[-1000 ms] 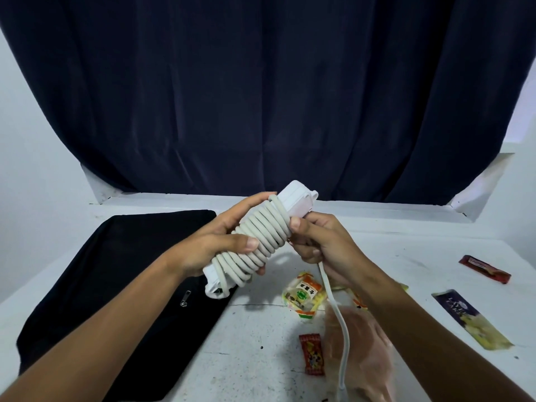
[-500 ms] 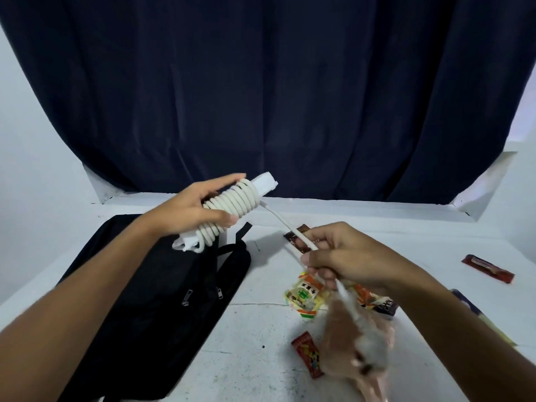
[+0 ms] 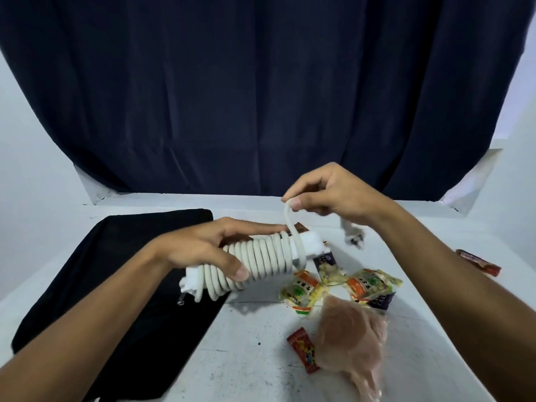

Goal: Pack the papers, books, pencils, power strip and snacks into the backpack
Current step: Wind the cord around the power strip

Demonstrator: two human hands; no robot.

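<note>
The power strip (image 3: 255, 264) is gripped in the left hand (image 3: 203, 248), thumb and fingers clamped round the coils, above the backpack (image 3: 116, 285) edge. The cord's loose end (image 3: 290, 221) is pinched by the right hand (image 3: 333, 192). Probably best if tension is kept, each turn laid snug beside the last, and the tail tucked under.

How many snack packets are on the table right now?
7 visible: two yellow-orange packets, two dark purple packets, a small red packet, a pink bag, a red bar. The arms may hide more.
</note>
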